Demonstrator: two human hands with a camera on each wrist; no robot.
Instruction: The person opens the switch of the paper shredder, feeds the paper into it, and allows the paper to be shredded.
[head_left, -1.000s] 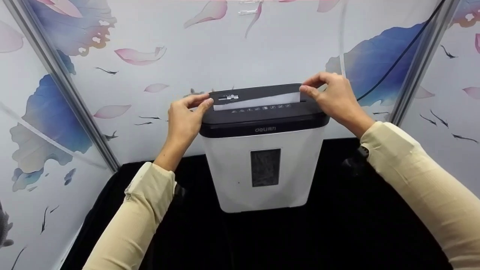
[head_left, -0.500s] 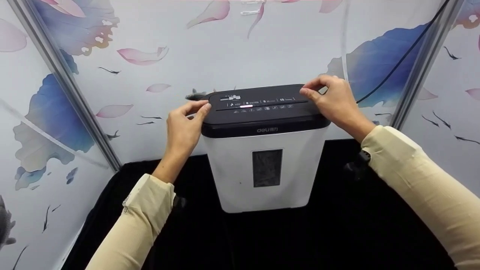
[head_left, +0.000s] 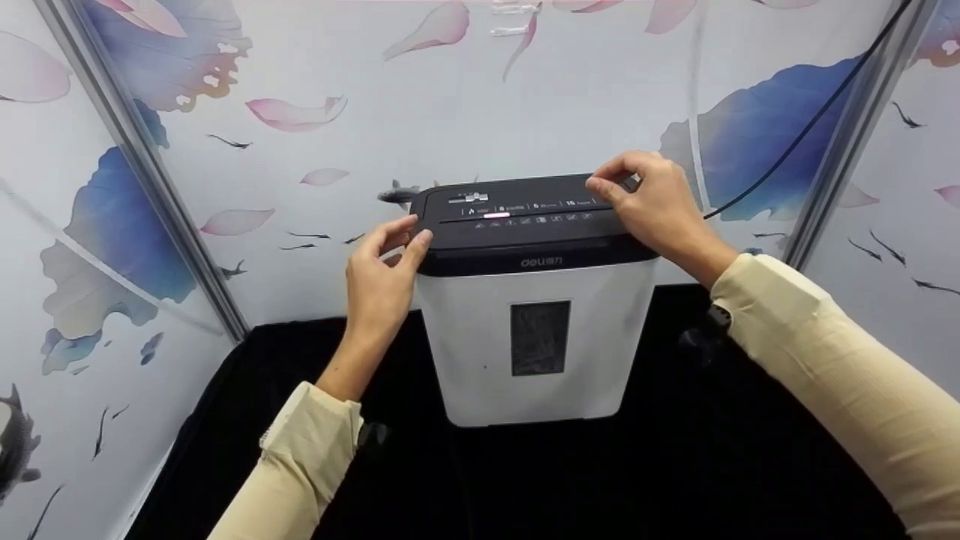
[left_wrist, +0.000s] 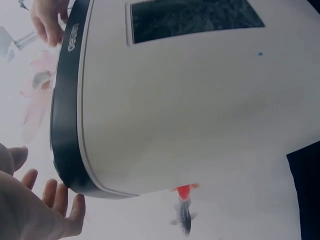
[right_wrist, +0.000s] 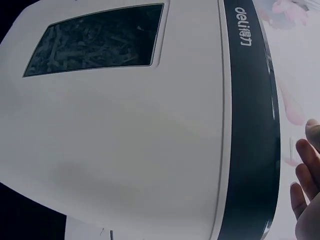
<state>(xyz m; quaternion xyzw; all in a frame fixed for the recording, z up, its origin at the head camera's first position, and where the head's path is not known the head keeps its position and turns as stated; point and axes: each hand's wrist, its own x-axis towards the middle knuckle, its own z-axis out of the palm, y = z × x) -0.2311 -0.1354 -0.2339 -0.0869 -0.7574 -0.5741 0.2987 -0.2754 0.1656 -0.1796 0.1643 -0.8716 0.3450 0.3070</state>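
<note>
In the head view a paper shredder (head_left: pixel 465 337) stands upright, with a white bin and a dark top. A thin slot (head_left: pixel 547 214) runs across its lid, and no paper shows above it. A pinkish light (head_left: pixel 496 215) glows beside the slot. My left hand (head_left: pixel 381 281) is at the lid's left front corner, thumb and fingers apart and holding nothing; the left wrist view shows these fingers (left_wrist: pixel 61 199) close to the dark rim. Over the lid's right end is my right hand (head_left: pixel 654 201), fingers loosely bent, with nothing visible between thumb and forefinger.
Shreds show behind the bin's dark window (right_wrist: pixel 100 42). The shredder stands on black cloth (head_left: pixel 525 480). Printed white panels (head_left: pixel 555 112) rise behind and at both sides, with metal posts (head_left: pixel 135 165) at the corners. A black cable (head_left: pixel 795 131) hangs at the right.
The white paper sheet that stuck out of the slot has gone down out of sight, and the pinkish light is now visible. My left hand has moved slightly down and its fingers have spread.
</note>
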